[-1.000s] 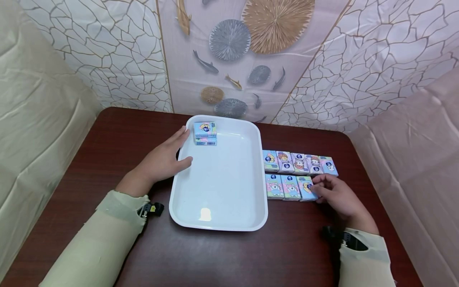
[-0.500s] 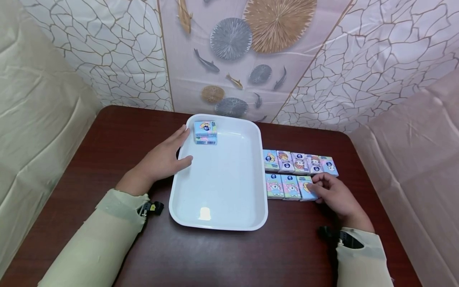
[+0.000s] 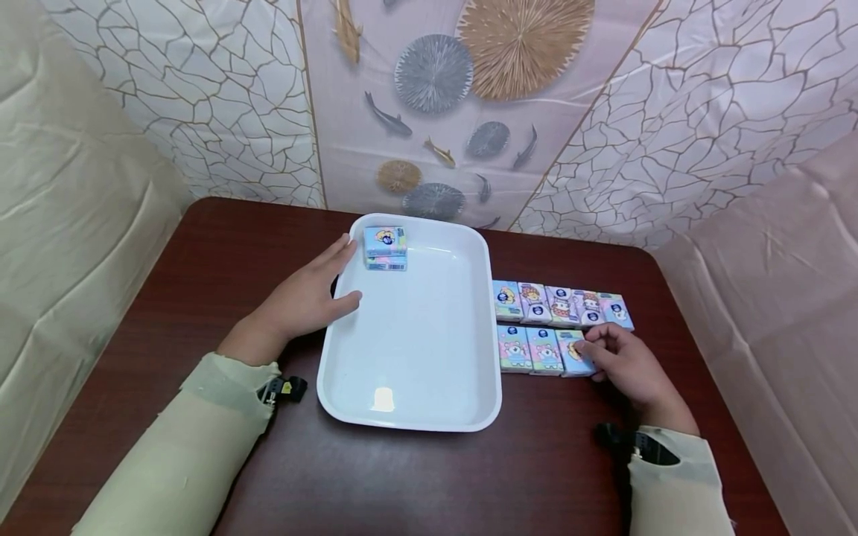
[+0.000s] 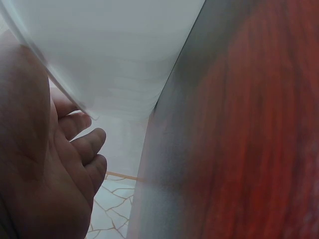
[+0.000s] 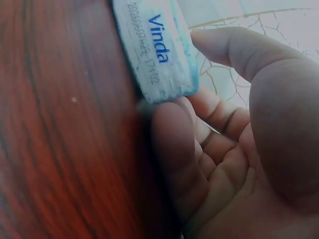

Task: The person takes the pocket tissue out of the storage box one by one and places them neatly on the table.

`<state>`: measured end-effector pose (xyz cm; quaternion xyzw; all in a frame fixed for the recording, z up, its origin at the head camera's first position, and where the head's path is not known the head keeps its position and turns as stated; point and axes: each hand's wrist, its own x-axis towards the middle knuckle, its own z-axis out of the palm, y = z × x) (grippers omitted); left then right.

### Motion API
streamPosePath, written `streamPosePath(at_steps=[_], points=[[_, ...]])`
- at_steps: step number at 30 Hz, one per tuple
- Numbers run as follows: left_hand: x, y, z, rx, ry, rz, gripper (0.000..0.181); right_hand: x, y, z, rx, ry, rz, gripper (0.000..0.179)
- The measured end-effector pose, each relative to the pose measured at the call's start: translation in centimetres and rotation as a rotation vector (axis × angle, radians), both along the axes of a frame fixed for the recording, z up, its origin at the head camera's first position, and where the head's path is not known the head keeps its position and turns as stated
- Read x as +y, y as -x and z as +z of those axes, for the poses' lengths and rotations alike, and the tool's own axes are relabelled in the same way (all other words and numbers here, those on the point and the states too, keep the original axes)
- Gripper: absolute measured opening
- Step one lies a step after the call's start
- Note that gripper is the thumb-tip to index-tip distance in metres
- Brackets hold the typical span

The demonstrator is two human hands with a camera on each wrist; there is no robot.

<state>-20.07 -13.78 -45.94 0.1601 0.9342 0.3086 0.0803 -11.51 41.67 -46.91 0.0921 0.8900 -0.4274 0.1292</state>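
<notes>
A white tray (image 3: 410,342) lies on the table with two small tissue packs (image 3: 385,242) overlapping in its far left corner. My left hand (image 3: 298,301) rests at the tray's left rim, fingers spread forward and thumb reaching over the inside. From below, the left wrist view shows its fingers (image 4: 89,144) beside the tray's outer wall (image 4: 119,55). My right hand (image 3: 626,361) pinches the right-end tissue pack (image 3: 573,351) of the near row, thumb on top. In the right wrist view, that pack's end (image 5: 154,55) reads "Vinda", with a fingertip (image 5: 172,124) right against it.
Right of the tray, a far row of several tissue packs (image 3: 561,305) lies side by side. Two more packs (image 3: 529,350) sit left of the pinched one in the near row. The dark wood table (image 3: 429,484) meets patterned cloth (image 3: 234,112) at its back edge.
The right hand has shifted very slightly left on the end pack, its thumb a little farther over it. The left hand, tray and packs stay in place.
</notes>
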Motion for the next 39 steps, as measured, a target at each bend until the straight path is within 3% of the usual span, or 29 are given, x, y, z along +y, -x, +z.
streamPosePath(at_steps=[10,16,20,24,28,33,39], points=[[0.0,0.0,0.0,-0.01,0.002,-0.001,0.093,0.6,0.0,-0.1,0.055,0.148,-0.087,0.035],[-0.2,0.0,-0.1,-0.014,0.003,-0.004,0.093,-0.6,-0.1,0.4,0.205,0.173,-0.192,0.027],[-0.2,0.1,-0.1,-0.012,-0.001,-0.005,0.093,-2.2,-0.4,1.3,0.335,0.112,-0.196,0.031],[0.0,0.1,-0.1,-0.009,-0.005,-0.003,0.093,-4.2,-0.7,2.4,0.432,0.017,-0.141,0.029],[0.1,0.1,-0.1,-0.013,-0.002,-0.002,0.093,-6.1,-0.7,3.5,0.473,-0.028,-0.038,0.022],[0.1,0.0,0.0,-0.013,0.0,0.0,0.093,-8.9,-0.4,5.0,0.489,-0.042,0.085,0.016],[-0.1,0.1,0.0,-0.009,-0.001,-0.001,0.093,-12.3,0.2,7.0,0.522,-0.029,0.165,0.013]])
